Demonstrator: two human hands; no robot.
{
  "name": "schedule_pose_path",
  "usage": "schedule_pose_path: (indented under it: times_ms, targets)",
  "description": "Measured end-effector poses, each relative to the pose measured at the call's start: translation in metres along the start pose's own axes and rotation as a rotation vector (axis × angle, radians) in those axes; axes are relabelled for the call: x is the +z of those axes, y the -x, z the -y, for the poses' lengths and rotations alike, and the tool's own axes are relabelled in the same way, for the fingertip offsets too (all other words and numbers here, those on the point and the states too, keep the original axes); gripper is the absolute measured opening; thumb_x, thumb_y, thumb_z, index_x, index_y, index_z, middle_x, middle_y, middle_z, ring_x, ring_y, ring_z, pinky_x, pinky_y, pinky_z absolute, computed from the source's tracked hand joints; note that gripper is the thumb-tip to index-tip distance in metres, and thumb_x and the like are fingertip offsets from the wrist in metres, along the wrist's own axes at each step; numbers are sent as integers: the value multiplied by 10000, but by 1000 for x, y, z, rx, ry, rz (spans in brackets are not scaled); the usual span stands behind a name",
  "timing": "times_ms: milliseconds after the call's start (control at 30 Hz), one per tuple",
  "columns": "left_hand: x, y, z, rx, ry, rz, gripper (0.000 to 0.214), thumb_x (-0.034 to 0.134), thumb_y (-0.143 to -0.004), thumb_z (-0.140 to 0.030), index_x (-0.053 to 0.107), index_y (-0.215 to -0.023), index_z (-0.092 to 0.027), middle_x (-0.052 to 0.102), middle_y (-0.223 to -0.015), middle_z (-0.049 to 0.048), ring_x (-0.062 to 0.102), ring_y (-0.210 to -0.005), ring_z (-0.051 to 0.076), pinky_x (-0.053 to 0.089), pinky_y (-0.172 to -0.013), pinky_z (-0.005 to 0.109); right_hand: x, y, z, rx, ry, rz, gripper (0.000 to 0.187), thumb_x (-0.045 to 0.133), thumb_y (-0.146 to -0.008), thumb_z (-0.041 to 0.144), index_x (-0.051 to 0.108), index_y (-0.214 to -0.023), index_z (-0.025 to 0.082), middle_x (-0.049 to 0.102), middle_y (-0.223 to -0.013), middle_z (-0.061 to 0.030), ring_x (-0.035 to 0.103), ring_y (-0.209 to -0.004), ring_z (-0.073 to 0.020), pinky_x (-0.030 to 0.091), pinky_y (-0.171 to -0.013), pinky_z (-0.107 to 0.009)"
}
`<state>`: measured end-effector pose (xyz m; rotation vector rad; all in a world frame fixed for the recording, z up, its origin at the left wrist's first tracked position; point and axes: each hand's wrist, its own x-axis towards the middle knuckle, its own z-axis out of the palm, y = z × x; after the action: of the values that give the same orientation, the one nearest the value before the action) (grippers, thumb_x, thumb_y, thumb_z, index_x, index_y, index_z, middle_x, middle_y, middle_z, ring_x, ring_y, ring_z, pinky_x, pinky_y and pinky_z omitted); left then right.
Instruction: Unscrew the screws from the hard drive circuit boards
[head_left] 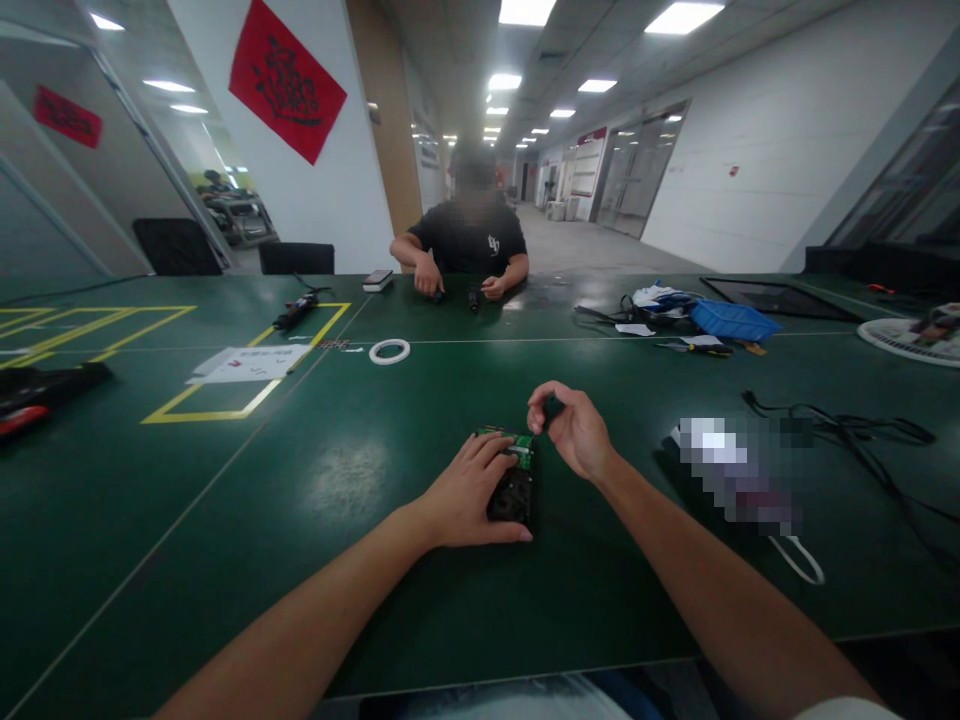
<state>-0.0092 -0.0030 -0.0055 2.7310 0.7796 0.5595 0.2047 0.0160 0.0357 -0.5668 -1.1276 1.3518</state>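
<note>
A black device with an exposed green circuit board (517, 490) lies on the green table in front of me. My left hand (480, 485) rests over its left side and holds it, fingers across the board and thumb along the near edge. Just beyond the device's upper right corner, my right hand (574, 425) is raised with its fingers curled in a pinch. Something small and dark shows between those fingers, too unclear to name. The palm covers part of the device.
Across the table (405, 610) sits a person (472, 235), both hands near small dark objects. A white ring (389, 351) and paper sheets (255, 363) lie left. To the right are a blue tray (735, 320), a yellow-black tool (694, 348), black cables (855, 425) and a blurred-out object (739, 475).
</note>
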Motion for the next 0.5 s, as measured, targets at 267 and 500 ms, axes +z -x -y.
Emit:
schedule_pose_path:
  times_ms: [267,500]
  targets:
    - [2,0,2,3,0,-18,997,672,-702,-847,490,-1440,-203,445,-1506,192,367,-1428,428,260,-1192,670,-6,-4,-1,-34,42,-86,238,568,-887,355,725,-820,189,623,-795,-49,579,-769,-189,460,-776,-337]
    - [2,2,2,-2,5,-12,994,666,-709,-844,482,-1445,-202,442,-1499,192,338,-1447,427,257,-1203,654,-5,-3,3,33,-65,-27,196,555,-892,344,689,-867,204,636,-764,-41,609,-742,-204,481,-759,-368]
